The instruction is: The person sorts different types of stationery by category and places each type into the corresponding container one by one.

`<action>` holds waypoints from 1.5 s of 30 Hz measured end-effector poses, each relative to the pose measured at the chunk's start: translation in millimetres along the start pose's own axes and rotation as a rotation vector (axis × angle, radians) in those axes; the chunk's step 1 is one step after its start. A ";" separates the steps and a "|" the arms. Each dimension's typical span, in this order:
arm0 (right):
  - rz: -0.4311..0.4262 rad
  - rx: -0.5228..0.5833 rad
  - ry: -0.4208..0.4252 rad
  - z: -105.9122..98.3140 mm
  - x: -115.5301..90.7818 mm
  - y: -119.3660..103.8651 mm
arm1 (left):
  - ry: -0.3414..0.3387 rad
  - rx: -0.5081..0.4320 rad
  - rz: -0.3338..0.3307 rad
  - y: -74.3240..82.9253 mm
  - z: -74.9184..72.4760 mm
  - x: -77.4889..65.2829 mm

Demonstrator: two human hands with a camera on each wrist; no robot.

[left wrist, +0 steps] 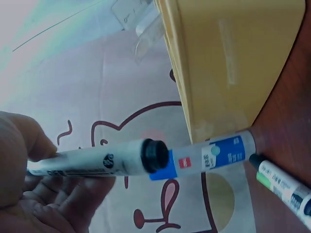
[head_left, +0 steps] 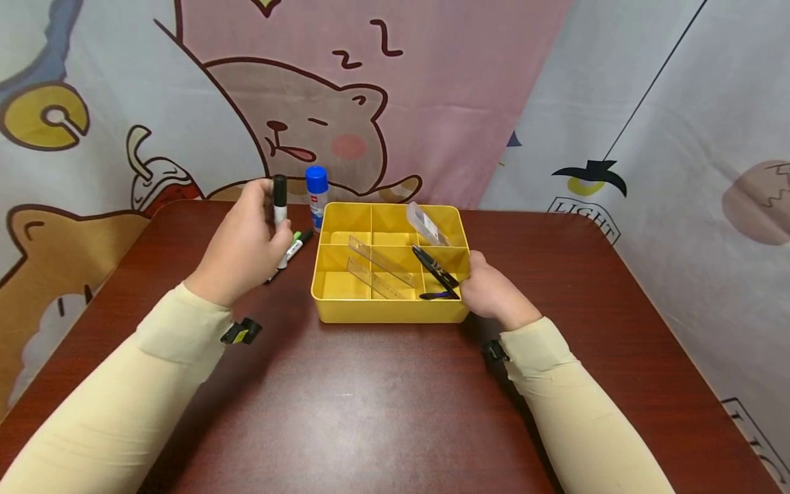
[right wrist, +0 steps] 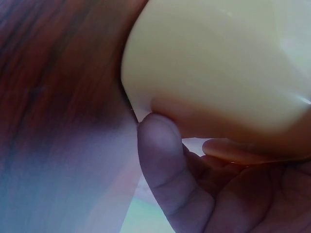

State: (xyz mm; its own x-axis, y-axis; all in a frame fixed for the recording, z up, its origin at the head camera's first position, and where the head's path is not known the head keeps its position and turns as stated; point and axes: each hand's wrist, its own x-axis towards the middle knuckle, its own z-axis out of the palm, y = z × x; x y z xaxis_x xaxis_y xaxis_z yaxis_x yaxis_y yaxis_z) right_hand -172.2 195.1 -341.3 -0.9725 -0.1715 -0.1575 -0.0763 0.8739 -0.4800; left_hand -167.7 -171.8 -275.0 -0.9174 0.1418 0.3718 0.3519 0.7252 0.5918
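Observation:
My left hand [head_left: 243, 243] holds a whiteboard marker [left wrist: 97, 160], white with a black cap, between thumb and fingers. In the head view the marker stands upright, left of the yellow divided box [head_left: 395, 312]. Fingers and thumb of my right hand [head_left: 494, 288] grip the box at its right side, near the front corner. The right wrist view shows the thumb [right wrist: 160, 141] pressed against the box's yellow wall. Inside the box lie two clear rulers [head_left: 382, 261], several dark pens [head_left: 435, 267] and a small clear plastic case [head_left: 426, 225].
More markers [head_left: 299, 245], one with a green part, lie on the table behind my left hand. A blue-capped tube [head_left: 317, 195] stands by the box's back left corner. The dark red table [head_left: 395, 405] ends at a cartoon-printed cloth [head_left: 444, 103].

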 end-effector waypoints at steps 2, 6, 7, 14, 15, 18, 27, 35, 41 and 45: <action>0.004 0.001 0.002 -0.1 -0.4 -0.3 | 0.011 -0.034 0.031 0.6 3.5 -1.6; -0.002 0.007 0.001 0.0 -0.1 0.4 | 0.013 -0.087 0.063 0.6 12.4 -4.6; -0.002 0.010 0.002 0.0 0.1 0.6 | 0.012 -0.096 0.069 0.3 14.9 -5.1; -0.002 0.012 0.008 0.5 1.7 1.1 | -0.003 -0.128 0.103 -2.1 29.5 -7.0; -0.003 0.009 0.008 0.5 1.7 1.1 | -0.004 -0.131 0.104 -2.6 30.7 -7.5; -0.009 0.004 0.011 0.6 2.0 0.8 | 0.002 -0.129 0.102 -4.1 32.3 -9.4; -0.005 0.004 0.013 1.0 1.9 1.1 | 0.080 -0.136 0.159 2.3 29.1 -9.9; -0.016 0.006 0.026 0.9 1.7 2.1 | 0.056 -0.135 0.145 4.9 32.4 -8.6; -0.013 0.006 0.018 1.0 1.5 2.3 | 0.052 -0.170 0.160 5.0 34.7 -9.1; -0.012 0.009 0.011 1.0 1.5 1.9 | 0.029 -0.196 0.165 5.1 39.0 -10.3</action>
State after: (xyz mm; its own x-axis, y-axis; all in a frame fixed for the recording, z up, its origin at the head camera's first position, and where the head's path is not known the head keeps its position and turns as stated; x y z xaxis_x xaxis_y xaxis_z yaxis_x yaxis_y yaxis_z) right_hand -173.6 196.0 -343.3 -0.9740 -0.1763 -0.1420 -0.0856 0.8676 -0.4899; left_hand -163.7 -143.2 -303.7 -0.8399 0.2262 0.4934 0.5283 0.5493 0.6475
